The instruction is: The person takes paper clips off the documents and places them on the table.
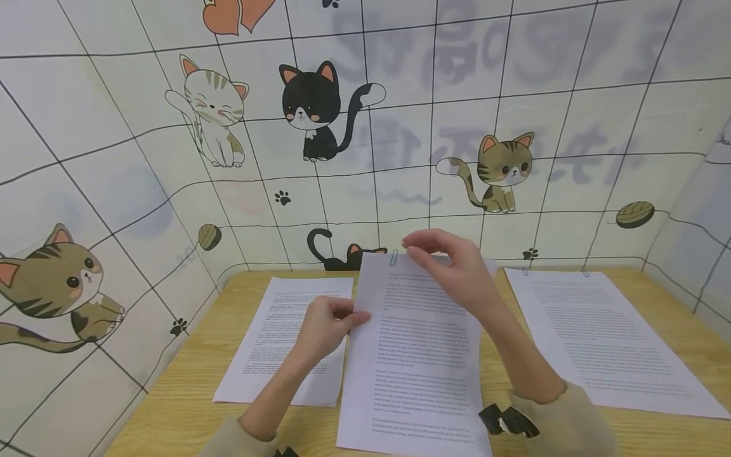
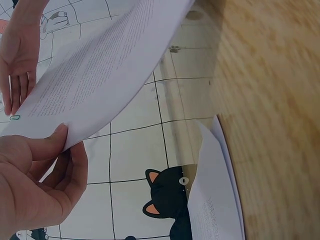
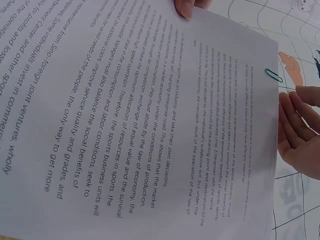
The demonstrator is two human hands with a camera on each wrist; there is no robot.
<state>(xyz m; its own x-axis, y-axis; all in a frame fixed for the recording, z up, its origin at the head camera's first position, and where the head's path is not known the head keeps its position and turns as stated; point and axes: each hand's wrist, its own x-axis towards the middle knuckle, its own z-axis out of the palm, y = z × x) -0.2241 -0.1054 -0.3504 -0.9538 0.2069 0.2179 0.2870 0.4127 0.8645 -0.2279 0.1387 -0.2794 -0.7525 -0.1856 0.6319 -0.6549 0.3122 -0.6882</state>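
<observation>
A stack of printed paper sheets (image 1: 422,355) is held up in the middle, tilted, its top edge toward the wall. My left hand (image 1: 328,327) pinches its left edge between thumb and fingers; the left wrist view shows the sheets curving away from that hand (image 2: 40,175). A green paper clip (image 3: 273,75) sits on the top edge, left of centre in the head view. Just right of the clip, my right hand (image 1: 451,266) hovers at the top edge with fingers bent and thumb apart. In the right wrist view that hand (image 3: 302,130) grips nothing.
On the wooden table (image 1: 188,381), another printed stack (image 1: 280,336) lies at the left. A further stack (image 1: 611,343) lies at the right, with two paper clips on its top edge. A wall (image 1: 400,190) with cat drawings rises behind the table.
</observation>
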